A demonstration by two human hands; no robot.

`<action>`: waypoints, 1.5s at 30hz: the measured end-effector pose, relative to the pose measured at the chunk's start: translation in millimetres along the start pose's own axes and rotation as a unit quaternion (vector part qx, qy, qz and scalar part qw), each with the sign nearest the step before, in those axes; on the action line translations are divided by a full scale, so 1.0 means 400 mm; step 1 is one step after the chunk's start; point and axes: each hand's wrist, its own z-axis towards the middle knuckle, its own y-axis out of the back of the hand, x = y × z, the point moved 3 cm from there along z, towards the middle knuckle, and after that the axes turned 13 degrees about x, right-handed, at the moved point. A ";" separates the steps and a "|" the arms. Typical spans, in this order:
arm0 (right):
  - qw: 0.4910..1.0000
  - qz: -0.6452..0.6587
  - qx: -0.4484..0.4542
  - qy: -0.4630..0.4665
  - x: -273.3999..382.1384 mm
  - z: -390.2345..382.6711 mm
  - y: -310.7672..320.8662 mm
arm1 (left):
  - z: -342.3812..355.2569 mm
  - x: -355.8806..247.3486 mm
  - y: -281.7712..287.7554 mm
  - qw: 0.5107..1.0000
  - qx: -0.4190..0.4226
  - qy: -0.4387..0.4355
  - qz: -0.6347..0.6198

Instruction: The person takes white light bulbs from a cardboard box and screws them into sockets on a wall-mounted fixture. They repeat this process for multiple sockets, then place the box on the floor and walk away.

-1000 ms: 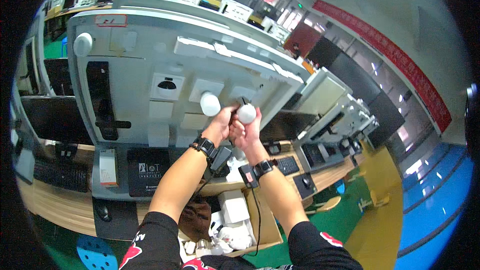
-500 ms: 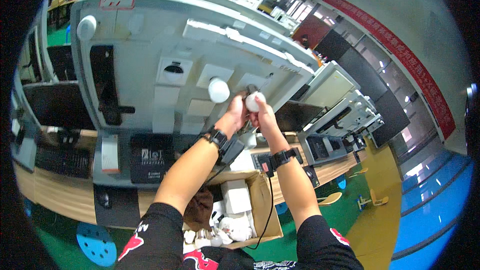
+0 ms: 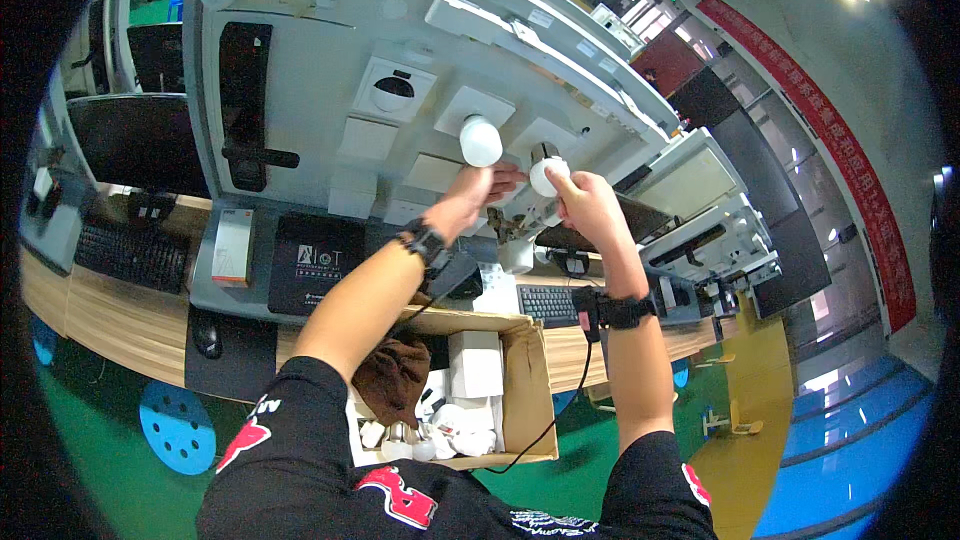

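white bulb (image 3: 547, 179) | held at left end of right grip (image 3: 588, 202)

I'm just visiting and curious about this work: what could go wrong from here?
The white light bulb in the right hand might slip and fall. The left hand, close to the neighbouring bulb, could knock it. The dangling black cable might snag on the cardboard box.
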 end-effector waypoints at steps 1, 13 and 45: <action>0.991 0.129 0.010 0.009 0.047 -0.023 -0.020 | -0.029 -0.019 0.018 1.000 0.020 -0.001 0.010; 0.853 0.509 0.110 -0.037 0.157 0.136 -0.224 | -0.081 -0.247 0.078 0.995 0.080 0.034 0.040; 0.917 -0.398 -0.033 0.017 0.274 0.095 -0.158 | -0.036 -0.253 0.091 0.985 -0.165 0.018 0.046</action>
